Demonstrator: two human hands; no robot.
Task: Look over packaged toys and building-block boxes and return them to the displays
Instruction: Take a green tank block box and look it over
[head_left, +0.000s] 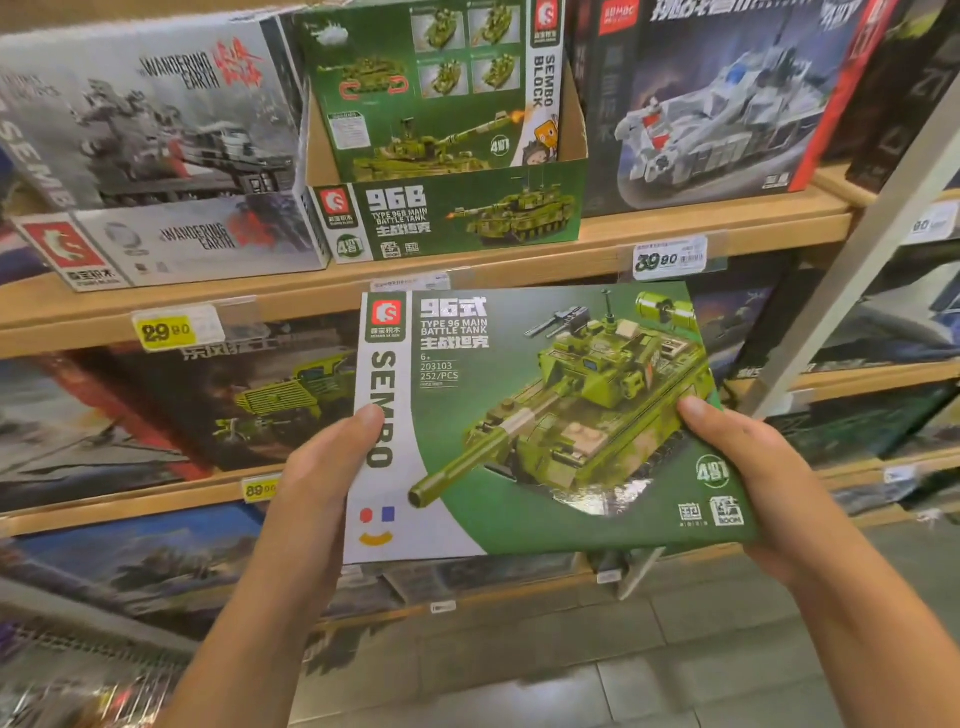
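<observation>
While the shelving (467, 280) fills the whole background, the move turns on one gap: the green display carton (447, 213) at upper centre of the frame sits directly above the held box, on the top shelf, between the grey Wandering Earth carton (156, 156) at upper left and the white tank box (717, 104) at upper right. The Type 96 tank box (540, 421) is at frame centre, front face up, long axis left-right and tilted slightly. Left hand (317, 478) grips its left edge, thumb on the face; right hand (753, 467) grips the right edge the same way. Both look about equally near the carton. My read: inspection step, return goes straight up and forward.
</observation>
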